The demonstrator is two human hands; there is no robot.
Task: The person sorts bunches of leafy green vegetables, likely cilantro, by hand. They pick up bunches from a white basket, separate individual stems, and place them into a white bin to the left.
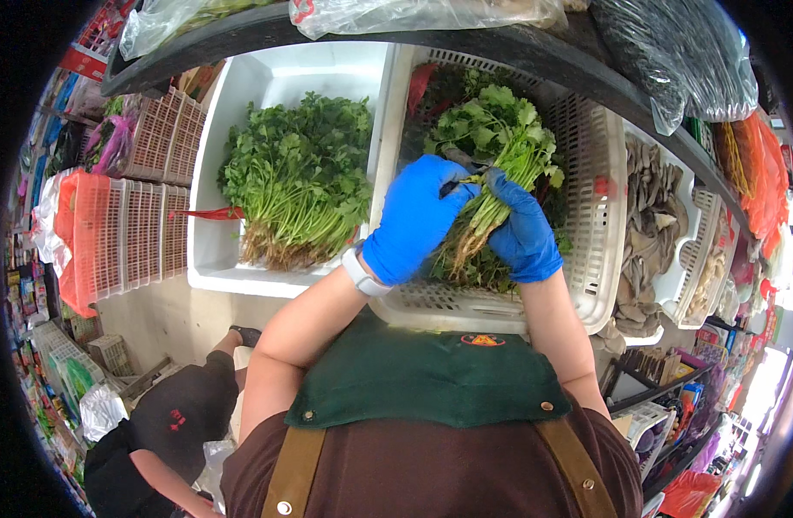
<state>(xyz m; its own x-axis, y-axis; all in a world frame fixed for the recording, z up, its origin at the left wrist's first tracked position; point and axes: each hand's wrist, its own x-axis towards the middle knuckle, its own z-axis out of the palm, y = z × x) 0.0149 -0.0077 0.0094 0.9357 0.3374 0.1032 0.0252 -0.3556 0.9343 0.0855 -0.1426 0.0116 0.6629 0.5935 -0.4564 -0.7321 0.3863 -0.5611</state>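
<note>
My right hand (526,226), in a blue glove, holds a bunch of leafy coriander (522,162) around its stems. Its leaves point away from me, and pale roots hang towards me. Close against the bunch, my left hand (419,217), also gloved in blue, pinches a thin yellowish stem (471,180); part of this grip is hidden by the fingers. Both hands are above a white slatted plastic basket (590,213) with more greens in its shadowed inside. To the left, a white foam box (208,175) contains coriander (299,168) laid with its roots towards me.
A dark shelf edge (396,42) with plastic-bagged goods curves across the far side. Grey mushrooms (649,220) fill a tray at right. Stacked plastic crates (137,226) stand left. A person in dark clothes (182,421) bends at lower left behind me.
</note>
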